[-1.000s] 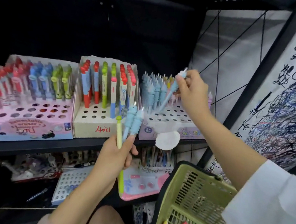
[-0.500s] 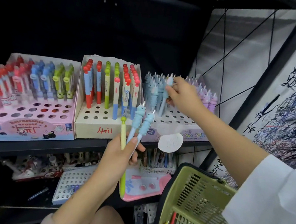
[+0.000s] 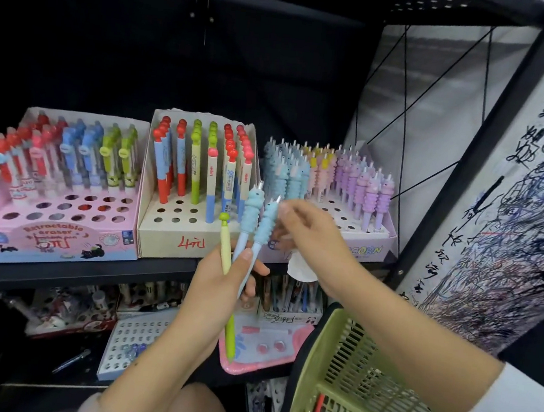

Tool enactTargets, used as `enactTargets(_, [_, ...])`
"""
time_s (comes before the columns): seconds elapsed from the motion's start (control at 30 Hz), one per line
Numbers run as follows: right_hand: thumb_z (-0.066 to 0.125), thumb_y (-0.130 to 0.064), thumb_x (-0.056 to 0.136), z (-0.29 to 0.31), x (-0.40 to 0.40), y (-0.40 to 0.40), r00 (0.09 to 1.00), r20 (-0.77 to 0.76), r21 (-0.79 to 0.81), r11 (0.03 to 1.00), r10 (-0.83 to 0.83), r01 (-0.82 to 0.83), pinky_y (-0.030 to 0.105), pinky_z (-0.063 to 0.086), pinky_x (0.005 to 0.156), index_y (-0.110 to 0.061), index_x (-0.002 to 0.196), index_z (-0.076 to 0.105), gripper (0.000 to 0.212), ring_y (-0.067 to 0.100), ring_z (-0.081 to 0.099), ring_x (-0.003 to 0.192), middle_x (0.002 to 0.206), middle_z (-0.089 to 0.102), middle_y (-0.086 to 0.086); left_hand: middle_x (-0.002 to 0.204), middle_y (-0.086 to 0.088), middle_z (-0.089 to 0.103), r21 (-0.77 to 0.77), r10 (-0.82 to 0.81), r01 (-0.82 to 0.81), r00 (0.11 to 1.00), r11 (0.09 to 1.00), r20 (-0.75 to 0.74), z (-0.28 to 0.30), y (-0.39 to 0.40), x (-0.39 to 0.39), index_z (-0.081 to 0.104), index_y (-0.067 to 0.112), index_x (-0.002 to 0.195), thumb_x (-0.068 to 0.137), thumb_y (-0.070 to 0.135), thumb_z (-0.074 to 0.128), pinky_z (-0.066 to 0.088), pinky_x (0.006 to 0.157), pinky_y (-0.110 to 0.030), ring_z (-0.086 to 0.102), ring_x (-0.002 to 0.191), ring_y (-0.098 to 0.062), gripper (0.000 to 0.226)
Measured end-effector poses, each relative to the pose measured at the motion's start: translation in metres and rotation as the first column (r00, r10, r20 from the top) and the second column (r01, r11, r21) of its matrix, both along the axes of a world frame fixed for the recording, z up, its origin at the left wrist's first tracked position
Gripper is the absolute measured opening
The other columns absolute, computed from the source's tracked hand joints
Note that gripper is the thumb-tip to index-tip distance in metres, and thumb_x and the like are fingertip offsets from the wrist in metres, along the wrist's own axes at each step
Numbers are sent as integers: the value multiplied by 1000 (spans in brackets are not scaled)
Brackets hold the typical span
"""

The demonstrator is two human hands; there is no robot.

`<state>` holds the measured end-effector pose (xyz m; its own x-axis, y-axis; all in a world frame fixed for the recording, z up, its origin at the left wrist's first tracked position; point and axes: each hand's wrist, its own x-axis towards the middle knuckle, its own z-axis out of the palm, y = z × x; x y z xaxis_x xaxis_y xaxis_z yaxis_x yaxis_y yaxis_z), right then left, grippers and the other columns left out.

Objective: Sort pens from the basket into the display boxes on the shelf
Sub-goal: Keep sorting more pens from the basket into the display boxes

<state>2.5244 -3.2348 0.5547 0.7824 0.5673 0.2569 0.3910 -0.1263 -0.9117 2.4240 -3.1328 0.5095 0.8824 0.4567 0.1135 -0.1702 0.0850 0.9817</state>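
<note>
My left hand (image 3: 219,281) grips three pens upright below the shelf edge: two light-blue ridged pens (image 3: 263,228) and a yellow-green pen (image 3: 225,244). My right hand (image 3: 311,233) hovers just right of the blue pens' tips, fingers apart, holding nothing. Three display boxes stand on the shelf: a pink box (image 3: 56,233) at left, a beige box (image 3: 173,239) in the middle, and a pastel unicorn box (image 3: 370,249) at right with blue, yellow, pink and purple pens. The green basket (image 3: 346,381) hangs at lower right with a few pens inside.
A black shelf board (image 3: 72,272) carries the boxes. Below it sit more stationery boxes, a white holed tray (image 3: 135,342) and a pink tray (image 3: 265,349). A scribbled paper panel (image 3: 513,231) and a black frame post stand at the right.
My right hand set the blue pen into the unicorn box, let go, and drew back down toward the pens in my left hand. The left hand stayed nearly still.
</note>
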Motion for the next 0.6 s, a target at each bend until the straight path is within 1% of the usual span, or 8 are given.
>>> enactTargets(0.07, [52, -20, 95, -8, -9, 2, 991, -98, 40, 996, 89, -85, 18, 53, 65, -23, 92, 61, 10, 1, 62, 65, 71, 68, -11, 67, 3, 66, -12, -15, 15, 1000, 1000, 10, 0, -3, 0, 61, 18, 94, 97, 21, 45, 45, 49, -22, 51, 50, -7, 16])
enactTargets(0.13, [53, -17, 94, -4, -6, 1, 993, -101, 82, 995, 68, -59, 16, 53, 63, -23, 91, 60, 10, 0, 61, 62, 69, 68, -11, 68, 2, 68, -28, -30, 30, 999, 999, 15, -1, -4, 0, 59, 19, 97, 97, 20, 44, 48, 49, -22, 53, 48, -9, 15])
enactTargets(0.23, [48, -16, 95, 16, 17, -5, 994, 2, 164, 980, -110, 108, 13, 52, 59, -24, 90, 56, 13, -3, 60, 58, 75, 64, -8, 62, 3, 65, -43, -23, 23, 1000, 999, -8, -3, -1, -2, 58, 18, 100, 97, 21, 43, 42, 42, -19, 47, 42, -8, 16])
enactTargets(0.37, [45, -17, 98, 41, 55, -14, 930, 168, 202, 935, -326, 291, 18, 53, 56, -18, 93, 48, 6, 1, 63, 63, 86, 62, 4, 51, 9, 45, -9, 1, -1, 1000, 1000, -8, -5, 3, -3, 62, 19, 95, 98, 26, 41, 30, 40, -15, 34, 41, -6, 22])
enactTargets(0.43, [45, -17, 98, 41, 68, -15, 896, 250, 128, 930, -367, 346, 29, 57, 61, -9, 98, 47, 8, 14, 67, 73, 89, 62, 14, 50, 10, 43, -2, 7, -7, 1000, 1000, -7, -6, 4, -2, 63, 20, 94, 98, 27, 41, 30, 39, -15, 33, 41, -5, 23])
enactTargets(0.5, [46, -18, 98, 38, 75, -14, 869, 315, 39, 920, -381, 389, 51, 54, 71, -4, 101, 47, 15, 33, 66, 81, 91, 62, 22, 50, 11, 43, 5, 9, -9, 1000, 1000, -7, -6, 4, -3, 63, 21, 94, 98, 27, 41, 30, 39, -14, 33, 41, -5, 24])
enactTargets(0.53, [46, -18, 98, 37, 77, -13, 864, 331, 23, 918, -380, 395, 56, 51, 71, -4, 102, 47, 15, 36, 65, 82, 92, 63, 23, 50, 11, 44, 4, 8, -8, 1000, 1000, -7, -6, 4, -3, 63, 20, 94, 98, 27, 41, 30, 39, -14, 34, 41, -5, 24])
enactTargets(0.6, [47, -18, 97, 36, 80, -12, 854, 368, 0, 919, -367, 395, 57, 50, 71, -3, 102, 47, 16, 34, 66, 80, 90, 65, 21, 50, 11, 46, -2, 10, -10, 1000, 1000, -10, -7, 5, -4, 63, 20, 94, 98, 27, 41, 31, 39, -14, 34, 41, -4, 23])
